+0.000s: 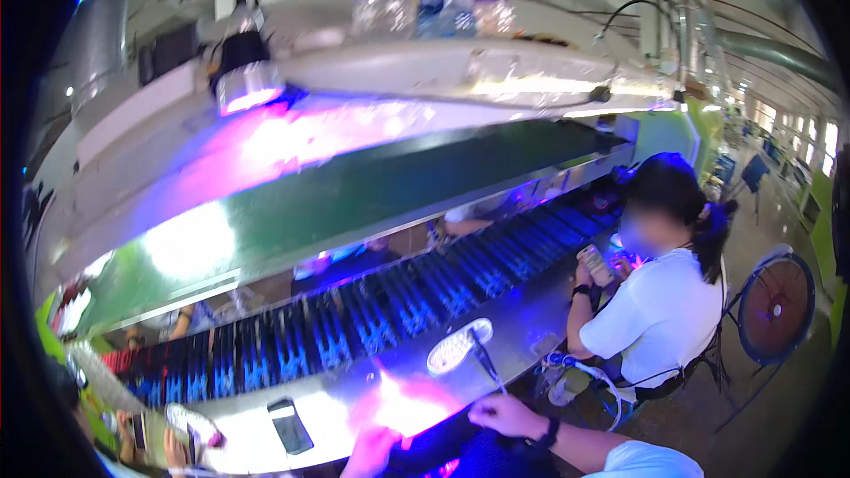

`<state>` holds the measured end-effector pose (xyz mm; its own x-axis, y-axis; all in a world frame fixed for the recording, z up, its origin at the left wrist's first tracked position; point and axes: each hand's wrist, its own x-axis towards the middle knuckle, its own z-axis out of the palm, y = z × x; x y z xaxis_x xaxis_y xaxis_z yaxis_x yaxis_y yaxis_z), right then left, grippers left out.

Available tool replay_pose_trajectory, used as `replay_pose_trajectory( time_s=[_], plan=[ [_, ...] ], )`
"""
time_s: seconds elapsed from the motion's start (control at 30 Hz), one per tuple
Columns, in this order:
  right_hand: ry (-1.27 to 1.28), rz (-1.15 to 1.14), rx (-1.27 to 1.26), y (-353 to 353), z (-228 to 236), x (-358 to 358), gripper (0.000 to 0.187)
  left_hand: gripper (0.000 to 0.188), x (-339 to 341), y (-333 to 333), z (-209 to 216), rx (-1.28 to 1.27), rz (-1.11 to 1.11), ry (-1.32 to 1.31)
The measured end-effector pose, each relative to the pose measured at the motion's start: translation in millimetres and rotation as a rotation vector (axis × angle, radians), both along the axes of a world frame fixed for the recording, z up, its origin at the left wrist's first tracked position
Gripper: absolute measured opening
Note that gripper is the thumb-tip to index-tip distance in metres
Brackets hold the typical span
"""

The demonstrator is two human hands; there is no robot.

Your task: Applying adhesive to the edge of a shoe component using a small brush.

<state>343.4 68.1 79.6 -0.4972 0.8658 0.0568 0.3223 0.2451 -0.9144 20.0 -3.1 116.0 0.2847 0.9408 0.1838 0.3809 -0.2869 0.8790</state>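
Near the bottom edge my left hand [374,450] is closed and washed in pink light. A small reddish tip shows at its fingers, but what it grips cannot be made out. To its right my right hand [506,414], with a black band on the wrist, has its fingers curled together over my dark lap. Anything inside them is hidden. Just beyond the right hand, a slim black tool with a pale cord [483,358] leans at a white oval dish [456,347]. A dark-screened phone [290,427] lies on the bench, left of my left hand.
A long rack of black and blue parts [372,323] runs along the bench, below a green conveyor belt [398,177]. A lamp [248,80] hangs at upper left. At right sits a co-worker in white [660,310], near a round fan [776,310]. Another person's hands [177,447] show at lower left.
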Motion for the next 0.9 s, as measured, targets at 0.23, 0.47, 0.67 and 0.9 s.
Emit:
replay_pose_trajectory(
  time_s=[0.23, 0.47, 0.67, 0.9],
  plan=[
    [0.919, 0.099, -0.559, 37, -13, -94, 0.006, 0.029, 64, 64, 31, -0.184, 0.150, -0.885],
    [1.322, 0.089, -0.951, 46, -53, -110, 0.027, 0.032, 56, 88, -66, -0.573, -0.089, -1.680],
    [1.550, 0.194, -1.022, 39, -58, -113, 0.044, 0.016, 70, 81, -84, -0.438, 0.244, -1.692],
    [1.630, 0.255, -0.961, 4, -54, -115, 0.064, 0.065, 80, 62, -95, -0.517, -0.190, -1.256]
  ],
)
